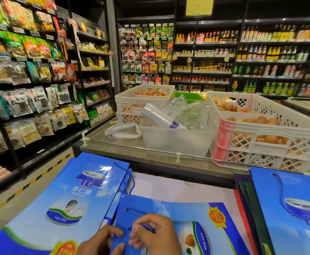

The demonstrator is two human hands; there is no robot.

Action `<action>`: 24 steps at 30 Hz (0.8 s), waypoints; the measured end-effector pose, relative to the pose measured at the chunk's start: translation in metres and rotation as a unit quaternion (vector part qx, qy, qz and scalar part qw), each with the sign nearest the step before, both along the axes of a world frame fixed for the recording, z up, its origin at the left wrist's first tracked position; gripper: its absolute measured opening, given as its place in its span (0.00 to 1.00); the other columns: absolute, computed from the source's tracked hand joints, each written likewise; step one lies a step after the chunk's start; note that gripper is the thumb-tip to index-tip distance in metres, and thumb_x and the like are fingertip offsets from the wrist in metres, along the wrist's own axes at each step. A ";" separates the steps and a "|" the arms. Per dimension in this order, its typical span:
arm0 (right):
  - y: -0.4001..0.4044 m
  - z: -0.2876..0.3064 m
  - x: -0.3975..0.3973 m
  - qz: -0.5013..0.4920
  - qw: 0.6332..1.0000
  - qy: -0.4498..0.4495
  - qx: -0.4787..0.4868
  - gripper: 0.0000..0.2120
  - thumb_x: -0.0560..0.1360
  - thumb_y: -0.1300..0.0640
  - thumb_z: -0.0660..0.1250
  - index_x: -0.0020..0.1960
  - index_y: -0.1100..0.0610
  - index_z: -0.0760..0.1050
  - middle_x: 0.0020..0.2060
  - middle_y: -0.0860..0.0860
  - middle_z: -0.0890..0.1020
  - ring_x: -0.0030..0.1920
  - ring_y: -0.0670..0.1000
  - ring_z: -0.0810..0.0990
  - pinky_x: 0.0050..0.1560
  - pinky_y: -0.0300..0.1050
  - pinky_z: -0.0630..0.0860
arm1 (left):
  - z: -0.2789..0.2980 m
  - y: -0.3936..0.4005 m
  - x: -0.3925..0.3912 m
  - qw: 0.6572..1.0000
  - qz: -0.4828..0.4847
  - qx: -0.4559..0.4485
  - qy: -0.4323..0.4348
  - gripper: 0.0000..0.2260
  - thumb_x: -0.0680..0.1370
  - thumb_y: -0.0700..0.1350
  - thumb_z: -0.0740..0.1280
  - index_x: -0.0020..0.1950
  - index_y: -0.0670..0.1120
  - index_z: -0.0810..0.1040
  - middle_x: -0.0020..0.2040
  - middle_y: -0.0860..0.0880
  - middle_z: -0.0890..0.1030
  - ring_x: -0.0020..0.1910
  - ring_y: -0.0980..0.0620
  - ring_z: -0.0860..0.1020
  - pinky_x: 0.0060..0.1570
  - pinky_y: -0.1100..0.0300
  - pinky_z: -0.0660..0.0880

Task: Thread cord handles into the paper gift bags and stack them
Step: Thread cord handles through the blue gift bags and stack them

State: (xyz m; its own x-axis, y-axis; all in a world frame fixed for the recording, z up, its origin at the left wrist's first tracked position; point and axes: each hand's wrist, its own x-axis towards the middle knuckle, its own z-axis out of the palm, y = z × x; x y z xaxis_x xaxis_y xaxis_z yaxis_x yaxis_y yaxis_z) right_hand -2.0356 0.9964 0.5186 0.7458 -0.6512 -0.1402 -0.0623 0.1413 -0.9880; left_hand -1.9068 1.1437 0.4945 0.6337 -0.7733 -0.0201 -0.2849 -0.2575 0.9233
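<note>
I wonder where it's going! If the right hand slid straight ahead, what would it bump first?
Probably nothing solid: the right hand would slide up the blue bag, along the cord, toward its hole.

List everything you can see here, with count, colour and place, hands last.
gift bag in work: one, blue, centre foreground
cord: one, dark blue, pinched above that bag
bags at left: a stack, blue, left foreground
bags at right: a stack, blue, right foreground
egg crates: two, white, on counter
clear tub: one, between crates, holds plastic bags
shelves: stocked, behind
left hand: holds bag edge
right hand: pinches cord
</note>
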 end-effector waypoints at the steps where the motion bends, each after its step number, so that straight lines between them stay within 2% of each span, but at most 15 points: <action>1: 0.000 -0.001 0.001 -0.001 1.000 -0.004 0.000 0.05 0.76 0.66 0.72 0.42 0.61 0.85 0.37 0.62 0.86 0.37 0.60 0.86 0.40 0.48 0.81 | 0.002 0.001 0.001 1.000 -0.002 0.012 0.017 0.21 0.61 0.64 0.83 0.50 0.61 0.84 0.34 0.46 0.81 0.33 0.50 0.80 0.38 0.62 0.75; 2: 0.000 -0.002 0.001 0.000 1.000 -0.006 0.003 0.06 0.77 0.66 0.72 0.42 0.61 0.85 0.37 0.62 0.86 0.37 0.60 0.86 0.40 0.48 0.81 | 0.001 0.006 0.004 0.999 -0.011 0.019 0.039 0.27 0.59 0.71 0.80 0.53 0.62 0.83 0.37 0.44 0.82 0.36 0.48 0.82 0.41 0.60 0.77; 3: 0.000 -0.002 0.001 0.002 1.000 -0.008 0.005 0.06 0.77 0.66 0.72 0.42 0.61 0.85 0.37 0.63 0.86 0.37 0.60 0.86 0.40 0.49 0.81 | -0.008 0.006 0.011 0.998 -0.010 0.022 0.057 0.30 0.57 0.74 0.79 0.55 0.62 0.83 0.40 0.43 0.82 0.38 0.47 0.83 0.45 0.57 0.79; 5: -0.002 -0.001 0.000 0.005 1.000 -0.015 0.014 0.06 0.77 0.66 0.72 0.42 0.61 0.85 0.38 0.63 0.86 0.37 0.60 0.85 0.40 0.49 0.81 | -0.005 0.019 0.014 0.995 -0.057 0.027 0.076 0.35 0.54 0.68 0.83 0.57 0.56 0.84 0.38 0.41 0.83 0.37 0.45 0.83 0.49 0.52 0.81; 7: -0.002 0.000 -0.001 0.007 1.000 -0.019 0.017 0.06 0.77 0.66 0.72 0.42 0.61 0.85 0.38 0.64 0.86 0.37 0.60 0.86 0.41 0.49 0.81 | -0.001 0.016 0.014 0.987 -0.049 0.029 0.147 0.40 0.53 0.58 0.87 0.60 0.46 0.82 0.38 0.40 0.84 0.34 0.44 0.83 0.50 0.52 0.82; 8: -0.002 0.000 -0.002 0.009 1.000 -0.017 0.014 0.05 0.77 0.66 0.72 0.43 0.62 0.85 0.38 0.63 0.86 0.37 0.60 0.86 0.41 0.49 0.82 | 0.004 0.015 0.009 0.984 -0.077 0.033 0.154 0.36 0.57 0.59 0.87 0.61 0.49 0.81 0.41 0.41 0.85 0.36 0.43 0.84 0.49 0.55 0.82; 9: -0.002 0.000 -0.002 0.011 1.000 -0.011 0.007 0.03 0.76 0.65 0.73 0.44 0.61 0.85 0.38 0.62 0.87 0.38 0.60 0.86 0.42 0.49 0.83 | 0.006 0.010 0.007 0.987 -0.082 0.035 0.132 0.31 0.60 0.64 0.83 0.59 0.56 0.81 0.43 0.42 0.86 0.40 0.43 0.84 0.49 0.58 0.80; 10: -0.002 0.000 -0.003 0.014 1.000 -0.005 -0.003 0.02 0.76 0.65 0.73 0.44 0.61 0.84 0.38 0.61 0.87 0.39 0.60 0.87 0.43 0.49 0.83 | 0.012 0.003 0.008 0.991 -0.057 0.067 0.104 0.28 0.60 0.68 0.80 0.56 0.61 0.81 0.44 0.45 0.87 0.42 0.45 0.85 0.49 0.59 0.80; 12: 0.000 0.001 -0.003 0.025 0.999 0.004 -0.025 0.02 0.76 0.63 0.73 0.45 0.60 0.85 0.38 0.59 0.87 0.39 0.59 0.87 0.44 0.48 0.83 | 0.022 0.005 0.000 0.996 -0.037 0.067 0.049 0.27 0.58 0.70 0.78 0.55 0.63 0.81 0.41 0.50 0.86 0.39 0.50 0.84 0.50 0.57 0.81; 13: 0.001 0.001 -0.004 0.030 0.999 0.005 -0.034 0.02 0.76 0.63 0.73 0.45 0.60 0.85 0.38 0.59 0.87 0.39 0.58 0.87 0.43 0.48 0.83 | 0.022 0.001 -0.001 0.996 -0.028 0.064 0.051 0.25 0.59 0.65 0.79 0.54 0.61 0.82 0.35 0.53 0.84 0.34 0.53 0.81 0.47 0.58 0.81; 15: 0.001 0.003 -0.005 0.036 0.998 0.001 -0.047 0.03 0.75 0.62 0.73 0.43 0.59 0.85 0.37 0.59 0.87 0.37 0.56 0.86 0.41 0.47 0.81 | 0.033 -0.005 -0.006 0.997 -0.017 0.063 0.032 0.16 0.66 0.53 0.80 0.51 0.59 0.82 0.27 0.56 0.78 0.27 0.59 0.74 0.39 0.67 0.74; 16: 0.001 0.004 -0.005 0.036 0.998 -0.004 -0.053 0.04 0.75 0.61 0.73 0.42 0.58 0.85 0.37 0.59 0.87 0.36 0.55 0.85 0.41 0.46 0.80 | 0.036 -0.008 -0.005 0.998 -0.017 0.058 0.012 0.14 0.68 0.49 0.80 0.49 0.61 0.82 0.25 0.55 0.76 0.26 0.59 0.71 0.36 0.69 0.70; 18: 0.000 0.005 -0.006 0.030 0.997 -0.020 -0.061 0.04 0.75 0.61 0.73 0.41 0.56 0.85 0.36 0.59 0.86 0.35 0.56 0.85 0.39 0.46 0.79 | 0.042 -0.011 -0.005 0.999 -0.009 0.046 0.001 0.16 0.70 0.46 0.80 0.50 0.63 0.80 0.26 0.52 0.75 0.26 0.56 0.69 0.34 0.67 0.66; 21: -0.005 0.007 -0.008 0.010 0.997 -0.048 -0.066 0.06 0.75 0.63 0.73 0.42 0.56 0.85 0.35 0.59 0.86 0.34 0.56 0.85 0.38 0.46 0.79 | 0.052 -0.013 -0.006 0.999 0.032 0.021 -0.004 0.18 0.71 0.40 0.80 0.51 0.60 0.80 0.29 0.46 0.80 0.27 0.54 0.73 0.33 0.66 0.70; 24: -0.006 0.007 -0.010 -0.005 0.995 -0.061 -0.073 0.06 0.76 0.63 0.73 0.42 0.56 0.85 0.35 0.59 0.86 0.34 0.56 0.85 0.38 0.46 0.79 | 0.051 -0.017 -0.004 0.997 0.072 -0.014 -0.010 0.21 0.71 0.36 0.80 0.54 0.59 0.80 0.30 0.43 0.81 0.28 0.53 0.78 0.37 0.62 0.75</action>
